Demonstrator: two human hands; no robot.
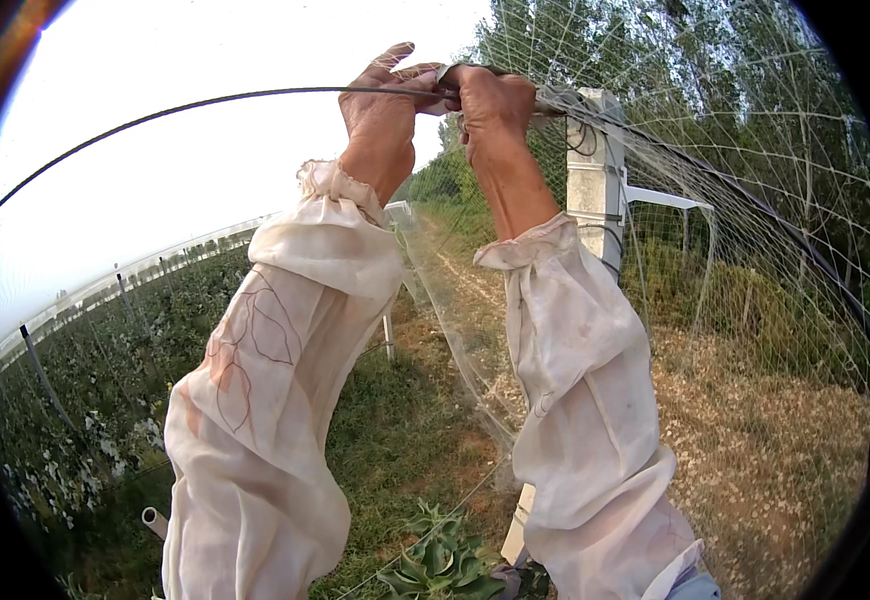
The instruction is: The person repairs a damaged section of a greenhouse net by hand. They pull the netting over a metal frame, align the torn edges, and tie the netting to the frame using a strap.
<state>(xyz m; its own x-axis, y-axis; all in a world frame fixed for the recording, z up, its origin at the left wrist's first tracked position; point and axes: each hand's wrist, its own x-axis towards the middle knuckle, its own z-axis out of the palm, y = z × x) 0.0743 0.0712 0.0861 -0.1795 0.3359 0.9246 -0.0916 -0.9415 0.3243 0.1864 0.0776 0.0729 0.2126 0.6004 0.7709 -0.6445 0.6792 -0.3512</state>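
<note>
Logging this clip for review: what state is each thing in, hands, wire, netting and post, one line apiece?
left hand: raised overhead, on the wire, fingers partly spread.
right hand: raised overhead, closed around the wire.
wire: taut, running overhead in a long arc.
netting: hanging from the wire, stretched down to the ground.
concrete post: upright, behind the net, with wires tied round it.
sleeves: pale, loose, gathered at the wrists.
</note>
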